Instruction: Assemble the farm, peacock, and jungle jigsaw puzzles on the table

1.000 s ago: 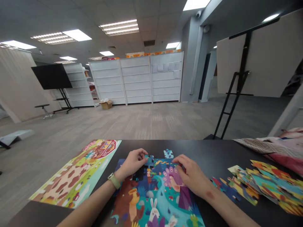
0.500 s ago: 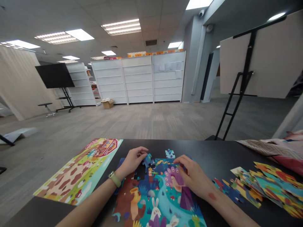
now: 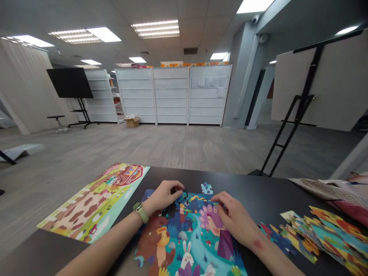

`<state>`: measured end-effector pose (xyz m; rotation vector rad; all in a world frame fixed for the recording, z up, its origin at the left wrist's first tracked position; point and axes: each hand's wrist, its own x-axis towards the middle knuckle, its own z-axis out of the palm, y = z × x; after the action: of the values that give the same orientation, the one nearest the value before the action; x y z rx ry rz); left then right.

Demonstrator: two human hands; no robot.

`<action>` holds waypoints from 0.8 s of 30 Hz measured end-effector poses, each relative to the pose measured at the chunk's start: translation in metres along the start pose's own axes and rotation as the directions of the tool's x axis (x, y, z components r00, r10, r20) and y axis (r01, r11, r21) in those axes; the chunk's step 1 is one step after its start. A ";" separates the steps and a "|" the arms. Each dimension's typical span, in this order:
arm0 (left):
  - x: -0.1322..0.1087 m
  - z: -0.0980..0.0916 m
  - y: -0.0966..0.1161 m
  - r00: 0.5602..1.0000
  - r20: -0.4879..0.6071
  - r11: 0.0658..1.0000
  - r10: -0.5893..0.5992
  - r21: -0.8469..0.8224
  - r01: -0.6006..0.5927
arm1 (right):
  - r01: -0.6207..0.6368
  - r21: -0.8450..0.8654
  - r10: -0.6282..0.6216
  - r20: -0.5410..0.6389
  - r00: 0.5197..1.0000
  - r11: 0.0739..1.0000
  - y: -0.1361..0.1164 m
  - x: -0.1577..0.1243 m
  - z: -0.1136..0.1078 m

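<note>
A colourful animal jigsaw puzzle (image 3: 186, 237) lies partly assembled on the dark table (image 3: 253, 188) in front of me. My left hand (image 3: 163, 196), with a watch on the wrist, has its fingers curled over a blue puzzle piece (image 3: 180, 198) at the puzzle's top left, pressing it down beside a dark gap. My right hand (image 3: 234, 218) rests flat on the peacock part of the puzzle, fingers stretched out. One loose blue piece (image 3: 206, 188) lies just beyond the puzzle's top edge.
A finished farm puzzle (image 3: 96, 201) lies at the left of the table. A heap of loose pieces (image 3: 313, 228) sits at the right, with patterned cloth (image 3: 333, 188) behind it. A black easel stand (image 3: 290, 122) rises beyond the table's far edge.
My left hand has lowered the blue piece from a tilted hold onto the puzzle's top left. The right hand has stayed on the peacock. The view has shifted slightly.
</note>
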<state>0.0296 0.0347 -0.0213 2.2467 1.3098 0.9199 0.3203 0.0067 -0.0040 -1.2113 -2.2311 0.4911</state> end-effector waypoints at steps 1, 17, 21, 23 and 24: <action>-0.001 -0.001 0.001 1.000 0.016 1.000 0.016 0.014 -0.016 | -0.001 0.000 0.001 0.001 1.000 1.000 0.000 0.001 0.000; -0.002 0.001 0.003 0.982 0.113 0.974 0.153 0.152 -0.169 | -0.016 -0.014 0.016 0.004 1.000 1.000 -0.003 0.000 -0.002; 0.000 0.000 0.008 0.971 0.149 0.970 0.187 0.126 -0.206 | -0.014 -0.008 0.014 0.006 1.000 1.000 -0.004 0.001 -0.004; -0.002 -0.003 0.012 0.966 0.163 0.969 0.199 0.116 -0.219 | -0.015 -0.002 0.015 -0.004 1.000 1.000 -0.004 0.001 -0.006; -0.004 -0.005 0.014 0.966 0.163 0.968 0.203 0.115 -0.223 | -0.016 -0.001 0.016 -0.013 1.000 1.000 -0.003 0.000 -0.006</action>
<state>0.0339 0.0242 -0.0106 2.5445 1.1087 0.7339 0.3221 0.0058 0.0029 -1.2305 -2.2126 0.4876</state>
